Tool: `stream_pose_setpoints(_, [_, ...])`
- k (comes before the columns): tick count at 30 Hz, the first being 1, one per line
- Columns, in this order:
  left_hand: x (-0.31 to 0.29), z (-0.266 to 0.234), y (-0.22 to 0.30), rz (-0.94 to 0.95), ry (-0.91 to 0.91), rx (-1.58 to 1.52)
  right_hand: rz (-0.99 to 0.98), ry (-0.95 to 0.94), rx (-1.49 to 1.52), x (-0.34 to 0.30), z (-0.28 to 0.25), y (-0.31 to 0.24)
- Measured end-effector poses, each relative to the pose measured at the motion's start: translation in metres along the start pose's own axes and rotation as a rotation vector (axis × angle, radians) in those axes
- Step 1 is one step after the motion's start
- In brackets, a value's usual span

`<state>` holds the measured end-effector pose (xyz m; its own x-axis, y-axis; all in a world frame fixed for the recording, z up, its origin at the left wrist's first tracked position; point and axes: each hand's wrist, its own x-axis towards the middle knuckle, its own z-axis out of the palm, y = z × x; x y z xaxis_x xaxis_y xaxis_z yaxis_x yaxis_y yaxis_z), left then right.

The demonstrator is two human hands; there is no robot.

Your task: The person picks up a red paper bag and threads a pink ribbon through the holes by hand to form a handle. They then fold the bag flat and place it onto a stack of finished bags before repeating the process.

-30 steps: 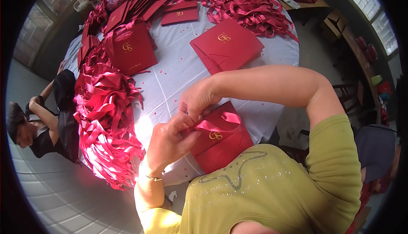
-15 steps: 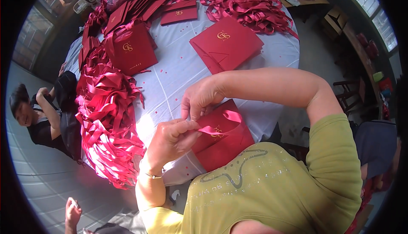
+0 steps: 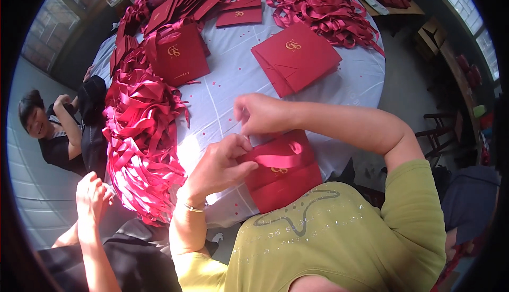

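Note:
A red paper gift bag (image 3: pixel 283 186) with a gold emblem lies flat at the table's near edge, in front of me. Its satin ribbon handle (image 3: pixel 281 160) loops over the top part of the bag. My left hand (image 3: pixel 217 167) has the ribbon's left end between thumb and curled fingers. Just above it, my right hand (image 3: pixel 262 114) is lifted with its fingers bent down; anything in them is hidden. Farther off lies a small stack of red bags (image 3: pixel 297 58).
A long heap of red ribbons (image 3: pixel 140 149) lines the table's left side; another ribbon pile (image 3: pixel 323 13) is at the far right. More red bags (image 3: pixel 183 56) lie at the far left. One person (image 3: pixel 58 127) sits at left; another person's hands (image 3: pixel 93 202) are lower left.
My right hand has risen away from the ribbon, and my left thumb and fingers have spread somewhat. The other person's hands at lower left have come up into view. The whole view has shifted slightly.

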<state>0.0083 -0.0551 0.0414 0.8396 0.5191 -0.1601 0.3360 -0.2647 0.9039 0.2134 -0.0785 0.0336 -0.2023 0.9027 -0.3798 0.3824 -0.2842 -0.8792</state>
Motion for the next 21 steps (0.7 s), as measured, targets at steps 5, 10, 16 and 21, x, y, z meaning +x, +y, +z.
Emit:
stream_pose_setpoints(5, [-0.001,0.003,0.009,-0.045,-0.062,0.016,-0.295,0.415,-0.256,0.016,-0.009,0.007])
stream_pose_setpoints(10, [0.001,0.006,0.0,-0.023,-0.077,-0.064,-0.299,0.397,-0.371,0.028,-0.017,0.005])
stream_pose_setpoints(16, [0.005,0.006,0.0,-0.187,-0.095,-0.101,-0.157,0.317,-0.505,0.018,-0.022,-0.001])
stream_pose_setpoints(21, [0.005,0.007,-0.001,-0.164,-0.087,-0.099,-0.149,0.408,-0.634,0.018,-0.015,-0.006])
